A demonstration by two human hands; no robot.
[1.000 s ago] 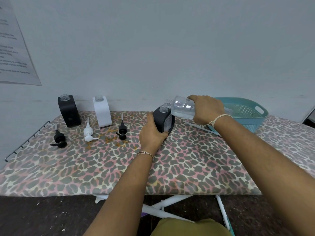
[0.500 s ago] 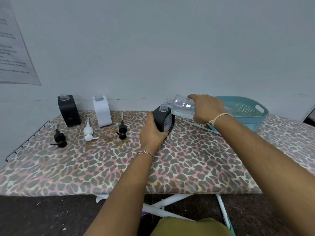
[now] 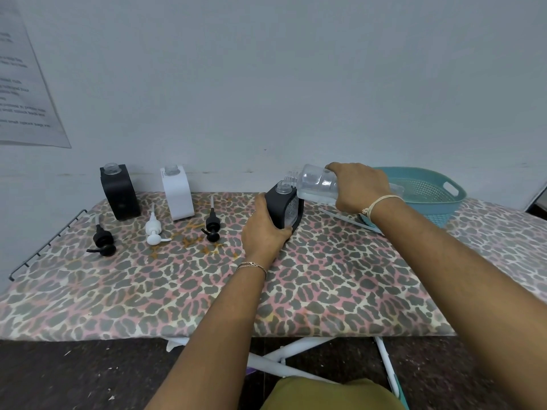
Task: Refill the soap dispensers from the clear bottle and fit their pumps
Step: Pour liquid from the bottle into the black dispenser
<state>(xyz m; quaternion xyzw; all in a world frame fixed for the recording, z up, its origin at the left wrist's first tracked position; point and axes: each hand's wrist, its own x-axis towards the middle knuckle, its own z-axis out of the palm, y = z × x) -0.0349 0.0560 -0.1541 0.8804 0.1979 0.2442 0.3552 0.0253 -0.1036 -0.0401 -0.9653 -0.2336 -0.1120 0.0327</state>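
Observation:
My left hand (image 3: 262, 229) grips a black soap dispenser (image 3: 285, 207) standing on the leopard-print board (image 3: 325, 285), its neck uncapped. My right hand (image 3: 359, 186) holds the clear bottle (image 3: 316, 183) tipped on its side, mouth over the dispenser's neck, with clear liquid in its lower half. Against the wall at the left stand a second black dispenser (image 3: 120, 192) and a white dispenser (image 3: 177, 192), both without pumps. Three loose pumps lie in front of them: black (image 3: 102, 239), white (image 3: 154, 229), black (image 3: 212, 223).
A teal plastic basket (image 3: 426, 193) sits at the back right behind my right wrist. A thin pale strip (image 3: 346, 218) lies on the board beneath my right hand. A wire rack (image 3: 44, 247) edges the board's left end. A paper sheet (image 3: 26, 84) hangs on the wall.
The clear bottle has crept slightly left and tipped a little more over the dispenser's neck. My left hand and the dispenser have stayed in place.

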